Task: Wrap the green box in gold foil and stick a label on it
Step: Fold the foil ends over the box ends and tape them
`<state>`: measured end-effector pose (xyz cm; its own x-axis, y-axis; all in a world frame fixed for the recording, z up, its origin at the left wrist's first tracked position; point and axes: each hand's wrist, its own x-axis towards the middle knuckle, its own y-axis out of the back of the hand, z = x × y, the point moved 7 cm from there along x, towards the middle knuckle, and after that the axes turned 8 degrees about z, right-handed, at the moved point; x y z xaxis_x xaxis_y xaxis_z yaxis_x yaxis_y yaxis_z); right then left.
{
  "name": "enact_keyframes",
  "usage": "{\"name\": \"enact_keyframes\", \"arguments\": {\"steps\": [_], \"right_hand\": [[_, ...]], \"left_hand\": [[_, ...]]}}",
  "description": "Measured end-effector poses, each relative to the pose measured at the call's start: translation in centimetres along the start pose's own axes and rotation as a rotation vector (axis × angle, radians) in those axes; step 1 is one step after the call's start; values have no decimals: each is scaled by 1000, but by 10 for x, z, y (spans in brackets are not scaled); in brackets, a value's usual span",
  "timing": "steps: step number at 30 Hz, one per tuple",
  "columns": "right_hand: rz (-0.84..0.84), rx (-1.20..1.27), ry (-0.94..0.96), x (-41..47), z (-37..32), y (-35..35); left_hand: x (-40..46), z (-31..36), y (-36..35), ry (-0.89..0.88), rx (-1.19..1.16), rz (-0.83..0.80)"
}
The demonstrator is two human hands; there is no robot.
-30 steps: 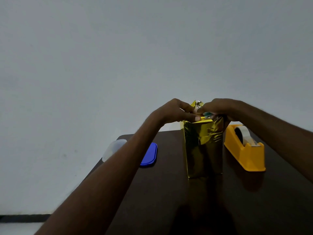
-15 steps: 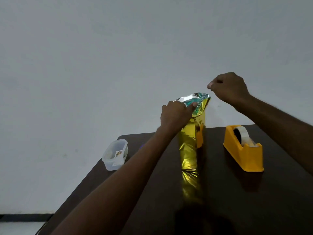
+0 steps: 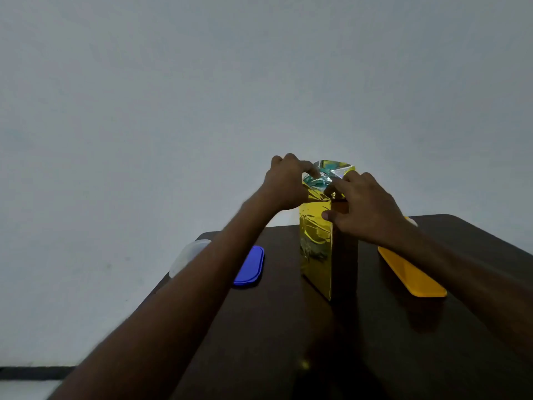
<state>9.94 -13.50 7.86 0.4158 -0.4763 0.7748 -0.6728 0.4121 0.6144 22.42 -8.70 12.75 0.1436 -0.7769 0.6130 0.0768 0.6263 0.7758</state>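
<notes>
The box stands upright in the middle of the dark table [image 3: 288, 327], covered in gold foil [image 3: 315, 243]; no green shows. Loose foil flaps at the top [image 3: 331, 171] stand open, showing their silvery inside. My left hand [image 3: 288, 183] pinches the foil at the top left edge. My right hand [image 3: 366, 209] lies over the top right corner, fingers on the folded foil and thumb against the box's front edge. No label is visible on the box.
A yellow tape dispenser [image 3: 409, 272] sits right of the box, partly behind my right forearm. A blue lid [image 3: 250, 265] and a clear plastic container [image 3: 187, 254] lie to the left, near the table's left edge. A plain wall is behind.
My right hand has come down from the air onto the box's top right corner. The box has turned, and my left hand has shifted along the top foil.
</notes>
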Motion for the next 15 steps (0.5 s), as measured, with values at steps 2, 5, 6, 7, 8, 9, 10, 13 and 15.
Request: {"name": "enact_keyframes", "arguments": {"steps": [2,5,6,7,8,9,10,13,15], "right_hand": [[89,28,-10,-4,4,-2],[196,140,-7,-10,10,2],[213,173,-6,-12,13,4],[222,210,-12,-13,16,6],[221,250,-23,-14,19,8],[216,284,-30,-15,22,10],[211,312,-28,-14,24,12],[168,398,-26,-11,34,13],[150,437,-29,-10,38,16]], "left_hand": [[-2,-3,-7,-69,127,-115],[-4,2,-7,-189,234,-54],[-3,5,-4,-226,235,-2],[-2,7,0,-243,212,45],[0,7,4,-247,173,83],[3,7,8,-246,139,103],[6,8,13,-248,111,107],[11,15,29,-237,-27,85],[15,19,42,-223,-125,86]]}}
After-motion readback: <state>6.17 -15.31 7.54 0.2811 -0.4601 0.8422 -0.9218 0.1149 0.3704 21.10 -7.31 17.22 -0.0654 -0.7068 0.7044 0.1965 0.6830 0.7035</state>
